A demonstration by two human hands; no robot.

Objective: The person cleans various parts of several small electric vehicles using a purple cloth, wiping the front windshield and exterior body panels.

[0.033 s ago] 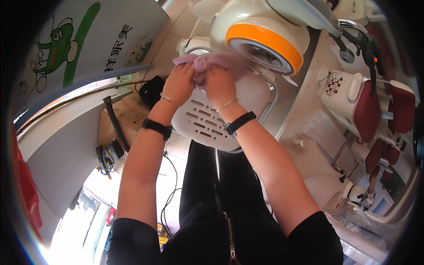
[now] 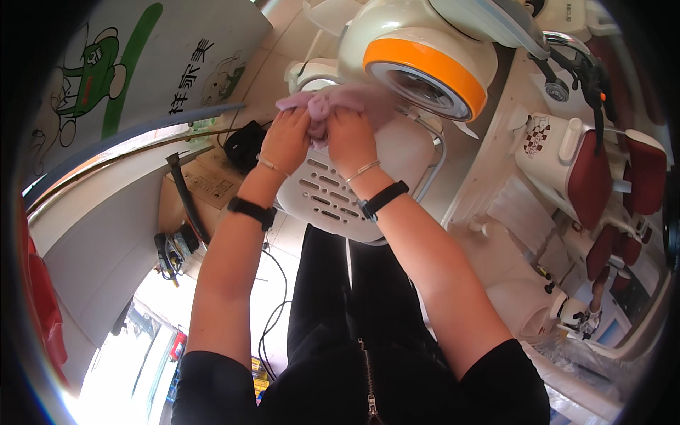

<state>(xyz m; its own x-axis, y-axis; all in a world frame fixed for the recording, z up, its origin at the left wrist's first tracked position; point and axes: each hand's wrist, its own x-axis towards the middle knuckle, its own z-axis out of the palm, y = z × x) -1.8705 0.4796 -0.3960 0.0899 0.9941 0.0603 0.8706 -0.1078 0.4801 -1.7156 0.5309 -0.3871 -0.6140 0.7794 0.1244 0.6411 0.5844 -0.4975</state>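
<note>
Both my hands grip a bunched pink cloth at the far edge of a white slotted seat. My left hand has its fingers curled into the cloth's left side. On the other side, my right hand is closed on it too, close beside the left. Between them the cloth bulges up in a knot-like twist, and a short end hangs toward the seat. My fingertips are mostly hidden in its folds. Past the right hand, its right part is blurred.
Just beyond my hands is a cream, rounded body with an orange-ringed lamp. A metal frame tube curves along the seat's right. Cream vehicles with dark red seats stand at right. Left are a cardboard box, a black bag and cables.
My hands and the cloth have shifted very slightly to the left. Both hands keep their grip on it.
</note>
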